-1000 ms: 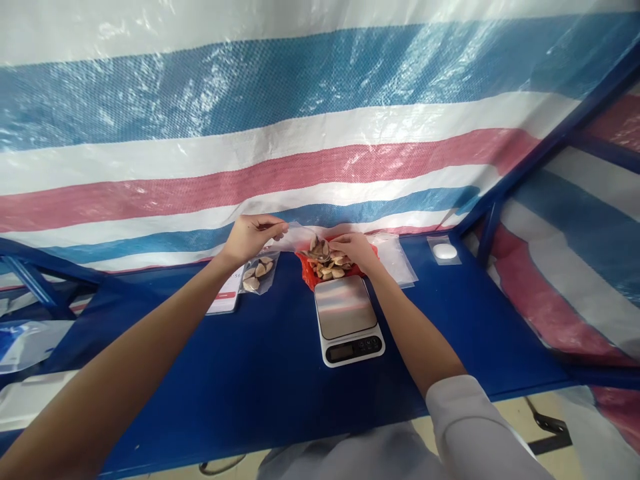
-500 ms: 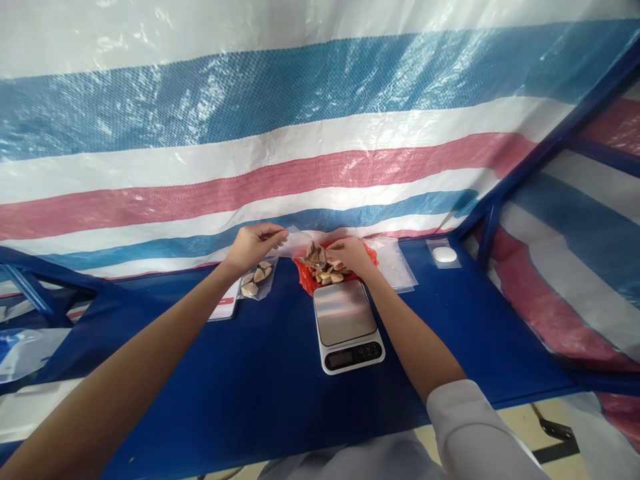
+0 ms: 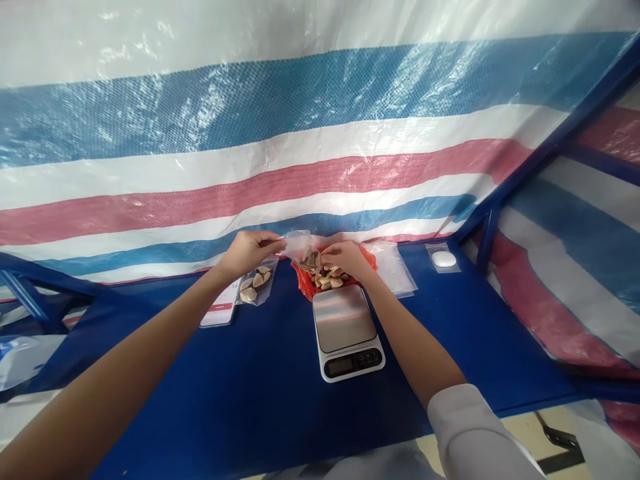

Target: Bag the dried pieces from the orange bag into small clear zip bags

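Observation:
Pinched in my left hand (image 3: pixel 251 252) is the edge of a small clear plastic bag (image 3: pixel 297 241), held tilted above the red plastic bag. Brown dried slices (image 3: pixel 311 260) sit in its right-hand end. My right hand (image 3: pixel 346 257) is closed at that end, fingertips against the clear bag; whether they also grip a slice is hidden. Below lies an open red plastic bag (image 3: pixel 304 283) with several pale brown dried pieces (image 3: pixel 330 279). Just in front of it stands a white kitchen scale (image 3: pixel 345 320), its steel plate bare.
Left of the scale are another clear bag with pale pieces (image 3: pixel 256 285) and a phone (image 3: pixel 220 310) with a lit screen. Flat clear bags (image 3: pixel 395 270) and a bagged white oval object (image 3: pixel 443 259) lie to the right. Striped sheeting (image 3: pixel 280 180) rises behind the blue table (image 3: pixel 260 393).
The clear bag is now spread more between my hands, its slices lower and tilted. My left hand has shifted slightly left and down. The view has tipped up a little.

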The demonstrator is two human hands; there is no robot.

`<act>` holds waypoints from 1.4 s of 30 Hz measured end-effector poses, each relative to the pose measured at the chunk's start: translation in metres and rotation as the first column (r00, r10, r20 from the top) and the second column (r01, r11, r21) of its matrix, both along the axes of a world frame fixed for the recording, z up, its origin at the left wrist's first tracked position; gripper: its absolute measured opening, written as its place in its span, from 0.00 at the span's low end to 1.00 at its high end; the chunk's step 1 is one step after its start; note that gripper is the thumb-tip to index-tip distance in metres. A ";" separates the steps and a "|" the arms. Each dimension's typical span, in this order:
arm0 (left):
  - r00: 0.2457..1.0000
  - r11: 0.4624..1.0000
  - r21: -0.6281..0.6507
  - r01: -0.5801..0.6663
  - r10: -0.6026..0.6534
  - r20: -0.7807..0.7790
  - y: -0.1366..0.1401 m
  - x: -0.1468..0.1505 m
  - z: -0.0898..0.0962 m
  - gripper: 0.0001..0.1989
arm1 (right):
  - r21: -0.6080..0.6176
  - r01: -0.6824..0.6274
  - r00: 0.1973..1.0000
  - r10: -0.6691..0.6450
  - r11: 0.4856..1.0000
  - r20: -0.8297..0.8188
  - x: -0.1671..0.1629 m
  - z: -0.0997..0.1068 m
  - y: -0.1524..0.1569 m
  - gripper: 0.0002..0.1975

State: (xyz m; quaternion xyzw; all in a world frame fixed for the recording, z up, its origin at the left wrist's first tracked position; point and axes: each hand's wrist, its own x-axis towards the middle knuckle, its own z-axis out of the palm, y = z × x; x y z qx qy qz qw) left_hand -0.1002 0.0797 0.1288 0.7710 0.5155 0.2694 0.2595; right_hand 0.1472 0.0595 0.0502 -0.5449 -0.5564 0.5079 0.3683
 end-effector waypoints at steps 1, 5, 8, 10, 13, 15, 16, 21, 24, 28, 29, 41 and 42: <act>1.000 1.000 -0.002 0.007 -0.007 0.004 0.001 0.002 0.003 0.18 | 0.022 0.015 0.999 -0.016 1.000 0.043 0.001 0.000 0.000 0.04; 1.000 1.000 -0.009 0.019 -0.019 0.016 0.005 0.004 0.008 0.16 | 0.130 0.008 0.981 -0.033 0.991 0.191 0.005 -0.002 0.002 0.05; 0.999 0.998 -0.032 0.051 -0.051 -0.007 0.006 0.006 0.008 0.16 | 0.162 -0.031 0.971 -0.009 0.986 0.240 0.007 -0.002 0.003 0.05; 0.998 0.997 -0.031 0.067 -0.067 -0.015 0.007 0.007 0.007 0.17 | 0.202 -0.062 0.967 0.009 0.978 0.256 0.009 -0.003 0.004 0.06; 0.997 0.997 -0.024 0.071 -0.072 -0.022 0.007 0.009 0.005 0.18 | 0.230 -0.058 0.971 0.001 0.971 0.241 0.011 -0.004 0.005 0.07; 0.997 0.997 -0.024 0.072 -0.072 -0.022 0.008 0.010 0.004 0.18 | 0.198 -0.043 0.981 0.004 0.979 0.193 0.012 -0.004 0.005 0.08; 0.997 0.997 -0.024 0.074 -0.074 -0.020 0.008 0.010 0.003 0.18 | 0.186 -0.041 0.984 0.008 0.982 0.176 0.012 -0.005 0.005 0.08; 0.996 0.997 -0.032 0.076 -0.077 -0.040 0.007 0.009 0.005 0.17 | 0.208 -0.071 0.964 0.013 0.975 0.267 0.013 -0.004 0.005 0.06; 0.997 0.998 -0.028 0.049 -0.050 -0.051 0.006 0.005 0.006 0.16 | 0.233 -0.082 0.925 -0.013 0.969 0.380 0.014 -0.003 0.006 0.08; 0.998 0.999 -0.036 0.034 -0.036 -0.049 0.006 0.000 0.005 0.16 | 0.312 -0.082 0.872 -0.084 0.947 0.482 0.014 -0.002 0.008 0.10; 0.998 0.999 -0.040 0.030 -0.032 -0.045 0.006 -0.001 0.005 0.16 | 0.338 -0.087 0.869 -0.095 0.937 0.486 0.013 -0.001 0.008 0.09; 0.998 0.998 -0.001 0.057 -0.057 0.015 0.005 0.010 0.004 0.18 | 0.373 -0.120 0.931 -0.026 0.920 0.364 0.016 -0.010 0.013 0.08; 0.999 0.999 0.004 0.051 -0.051 0.015 0.005 0.010 0.004 0.18 | 0.362 -0.121 0.924 -0.028 0.924 0.381 0.017 -0.010 0.012 0.08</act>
